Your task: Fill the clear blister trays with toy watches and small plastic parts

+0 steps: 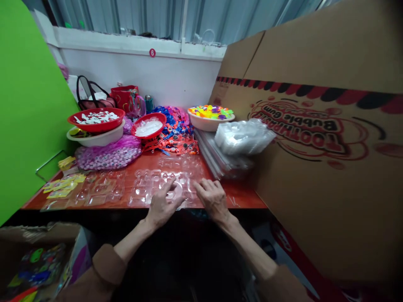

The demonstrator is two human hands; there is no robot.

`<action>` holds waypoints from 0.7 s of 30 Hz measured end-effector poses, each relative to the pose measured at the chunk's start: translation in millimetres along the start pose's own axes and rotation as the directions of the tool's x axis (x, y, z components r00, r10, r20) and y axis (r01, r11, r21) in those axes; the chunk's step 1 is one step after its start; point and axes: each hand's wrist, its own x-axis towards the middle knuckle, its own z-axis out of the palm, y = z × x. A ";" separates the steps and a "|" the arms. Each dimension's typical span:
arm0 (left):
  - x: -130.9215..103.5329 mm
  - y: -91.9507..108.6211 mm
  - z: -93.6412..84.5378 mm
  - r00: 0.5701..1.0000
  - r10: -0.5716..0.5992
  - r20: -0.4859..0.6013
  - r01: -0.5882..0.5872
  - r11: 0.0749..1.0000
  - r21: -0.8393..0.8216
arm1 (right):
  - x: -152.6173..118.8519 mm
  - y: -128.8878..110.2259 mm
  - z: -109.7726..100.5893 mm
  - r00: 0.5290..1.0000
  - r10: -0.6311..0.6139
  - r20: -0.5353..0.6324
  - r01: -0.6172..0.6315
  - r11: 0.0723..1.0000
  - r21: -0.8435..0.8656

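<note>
Clear moulded plastic trays (pixel 143 188) lie along the front of the red table (pixel 252 199). My left hand (pixel 162 205) is over the front edge of the middle trays, its thumb and fingers apart, with nothing seen in it. At the right end of these trays is my right hand (pixel 212 197), its fingers curled and close together; what they hold, if anything, is hidden. More clear trays (pixel 103 186) sit to the left, beside small yellow cards (pixel 64 184).
Behind stand a red bowl of white pieces (pixel 97 118), a smaller red bowl (pixel 148 126), a bowl of colourful pieces (pixel 210 119) and a pile of straps (pixel 176 134). Plastic bags (pixel 244 136) lie right, by a large cardboard box (pixel 315 188). An open box (pixel 47 233) is lower left.
</note>
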 end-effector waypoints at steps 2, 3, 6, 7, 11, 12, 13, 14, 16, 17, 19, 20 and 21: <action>2.1 15.5 18.7 0.981 -0.193 0.028 0.192 0.929 -0.316 | -20.6 -14.2 -19.6 1.000 -0.016 -0.002 0.016 0.996 0.087; 2.8 20.8 27.4 0.966 -0.246 0.077 0.254 0.865 -0.433 | -30.7 -18.5 -27.9 1.000 -0.002 0.010 0.000 0.988 0.156; 2.6 25.2 46.5 0.942 -0.279 0.188 0.335 0.725 -0.602 | -63.0 -17.6 -45.3 0.983 0.167 0.076 -0.183 0.856 0.483; 2.0 23.8 50.0 0.939 -0.275 0.209 0.344 0.705 -0.620 | -75.0 -13.5 -48.0 0.949 0.299 0.099 -0.298 0.752 0.588; 0.3 17.1 54.6 0.924 -0.254 0.285 0.379 0.691 -0.615 | -121.6 3.6 -43.8 0.509 0.818 0.269 -0.581 0.096 0.808; 0.5 16.8 55.2 0.916 -0.253 0.312 0.396 0.699 -0.596 | -130.0 4.8 -40.3 0.428 0.829 0.359 -0.562 -0.067 0.824; 1.0 17.1 56.3 0.904 -0.253 0.344 0.415 0.707 -0.572 | -136.1 4.4 -36.8 0.398 0.792 0.464 -0.529 -0.215 0.821; 1.9 17.8 57.9 0.890 -0.255 0.377 0.436 0.717 -0.544 | -139.8 2.5 -33.5 0.404 0.721 0.562 -0.499 -0.341 0.797; 4.6 19.5 63.2 0.861 -0.263 0.435 0.470 0.736 -0.486 | -141.2 -3.0 -28.6 0.451 0.568 0.688 -0.465 -0.509 0.725; 6.5 20.1 66.5 0.850 -0.263 0.457 0.480 0.745 -0.463 | -139.9 -5.4 -26.9 0.464 0.524 0.714 -0.450 -0.554 0.700; 11.2 20.4 73.6 0.847 -0.257 0.465 0.476 0.757 -0.448 | -136.0 -7.2 -23.5 0.460 0.511 0.726 -0.413 -0.601 0.684; 13.9 20.2 76.8 0.854 -0.253 0.456 0.466 0.760 -0.452 | -134.4 -6.1 -21.6 0.446 0.532 0.720 -0.388 -0.610 0.691; 16.7 19.8 79.5 0.861 -0.250 0.443 0.457 0.761 -0.460 | -133.5 -3.6 -19.4 0.429 0.561 0.708 -0.362 -0.612 0.703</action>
